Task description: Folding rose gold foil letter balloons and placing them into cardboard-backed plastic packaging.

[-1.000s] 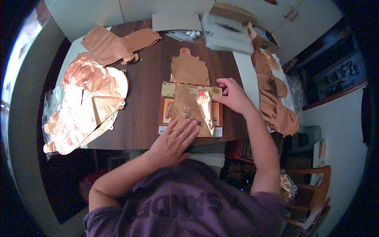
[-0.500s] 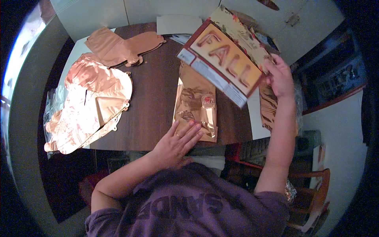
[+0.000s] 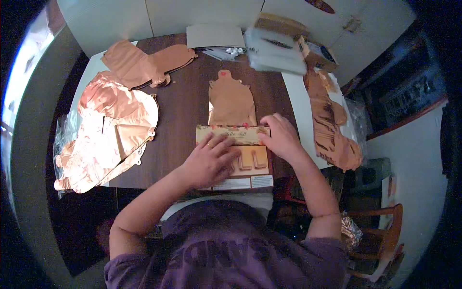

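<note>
A printed cardboard card [image 3: 252, 166], with a picture of copper balloon letters and a leaf-trimmed top strip, lies at the table's near edge. It covers the lower part of a flat copper foil balloon [image 3: 231, 101], whose upper part and small tab show beyond it. My left hand [image 3: 211, 159] rests flat on the card, fingers stretched out across the strip and picture. At the card's upper right corner, my right hand [image 3: 281, 137] pinches the edge, thumb on the face and fingers past the side.
Flat copper foil balloons [image 3: 120, 125] pile up at left, with folded foil [image 3: 149, 62] behind. More foil balloons [image 3: 332, 120] lie on the right. Toward the back are a white sheet [image 3: 215, 36], clear plastic sleeves [image 3: 274, 50] and a small open box [image 3: 317, 54]. A wooden chair [image 3: 390, 236] stands right.
My right hand has brought the card down from the upper right onto the foil balloon. The balloon now sits farther from me. My left hand has moved from the foil onto the card.
</note>
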Available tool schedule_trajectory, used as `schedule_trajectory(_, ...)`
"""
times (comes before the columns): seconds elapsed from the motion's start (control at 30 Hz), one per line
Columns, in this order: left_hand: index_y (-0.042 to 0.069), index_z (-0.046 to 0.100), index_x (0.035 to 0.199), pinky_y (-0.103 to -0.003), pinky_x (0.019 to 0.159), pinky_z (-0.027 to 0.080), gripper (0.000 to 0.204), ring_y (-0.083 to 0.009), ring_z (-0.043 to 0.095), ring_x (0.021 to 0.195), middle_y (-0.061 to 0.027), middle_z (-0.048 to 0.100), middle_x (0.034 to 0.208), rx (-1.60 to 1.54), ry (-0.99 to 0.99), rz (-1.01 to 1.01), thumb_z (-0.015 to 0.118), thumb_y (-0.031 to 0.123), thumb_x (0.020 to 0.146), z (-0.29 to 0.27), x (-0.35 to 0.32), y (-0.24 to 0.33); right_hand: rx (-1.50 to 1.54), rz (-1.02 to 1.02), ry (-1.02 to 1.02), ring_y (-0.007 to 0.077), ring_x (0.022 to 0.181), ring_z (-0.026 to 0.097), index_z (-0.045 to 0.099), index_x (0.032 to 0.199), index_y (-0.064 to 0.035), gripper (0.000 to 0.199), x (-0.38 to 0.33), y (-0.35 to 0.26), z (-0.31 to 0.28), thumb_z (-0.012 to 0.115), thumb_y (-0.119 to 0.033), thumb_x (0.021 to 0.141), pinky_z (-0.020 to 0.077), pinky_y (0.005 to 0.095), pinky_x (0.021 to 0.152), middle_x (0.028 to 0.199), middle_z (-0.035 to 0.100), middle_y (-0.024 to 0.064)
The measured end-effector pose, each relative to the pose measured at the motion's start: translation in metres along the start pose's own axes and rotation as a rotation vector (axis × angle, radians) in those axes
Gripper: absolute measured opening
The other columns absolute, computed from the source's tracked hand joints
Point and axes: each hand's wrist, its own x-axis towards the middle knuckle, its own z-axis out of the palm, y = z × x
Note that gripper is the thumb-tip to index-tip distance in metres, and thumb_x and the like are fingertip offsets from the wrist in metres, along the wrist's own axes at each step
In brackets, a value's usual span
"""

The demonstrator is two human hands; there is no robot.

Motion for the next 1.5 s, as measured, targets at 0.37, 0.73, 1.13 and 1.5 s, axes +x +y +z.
schedule_trajectory(0.37,0.012,0.049,0.135,-0.056,0.112,0.024,0.055,-0.0389,0.036,0.133,-0.0164,0.044,0.14,-0.048,-0.086,-0.006,0.058,0.036,0.087,0.008,0.0,-0.009,0.667,0.63,-0.471,0.009,0.055,0.057,0.063,0.085,-0.0046,0.029,0.103,0.023,0.011,0.079,-0.028,0.078,0.0445,0.0212,0.045,0.069,0.061,0.0036)
schedule_trajectory(0.73,0.01,0.052,0.13,-0.053,0.112,0.024,0.054,-0.0363,0.038,0.132,-0.0157,0.05,0.134,-0.07,-0.004,0.018,0.061,0.036,0.084,0.014,-0.003,-0.011,0.171,-0.341,-0.22,0.0264,0.087,0.065,0.069,0.097,-0.0063,0.022,0.041,0.007,0.003,0.069,-0.02,0.079,0.051,0.037,0.077,0.09,0.067,0.0092)
schedule_trajectory(1.13,0.006,0.059,0.098,-0.049,0.095,0.034,0.044,-0.0347,0.052,0.104,-0.0155,0.056,0.101,-0.095,0.226,-0.155,0.061,0.041,0.072,-0.035,-0.018,-0.036,-0.01,-0.594,-0.163,0.0301,0.114,0.059,0.063,0.112,-0.0006,0.041,-0.021,-0.013,-0.009,0.06,-0.012,0.073,0.0449,0.0411,0.101,0.121,0.062,0.0145)
schedule_trajectory(1.5,-0.002,0.032,0.144,-0.052,0.114,0.019,0.09,-0.0373,0.029,0.139,-0.0228,0.031,0.15,0.174,-0.12,0.098,0.039,0.068,0.088,-0.001,0.003,-0.041,-0.111,-0.096,-0.153,0.0398,0.14,0.025,0.038,0.141,0.0014,0.066,-0.018,-0.051,0.025,0.049,-0.044,0.093,0.0171,0.0528,0.114,0.15,0.029,0.024)
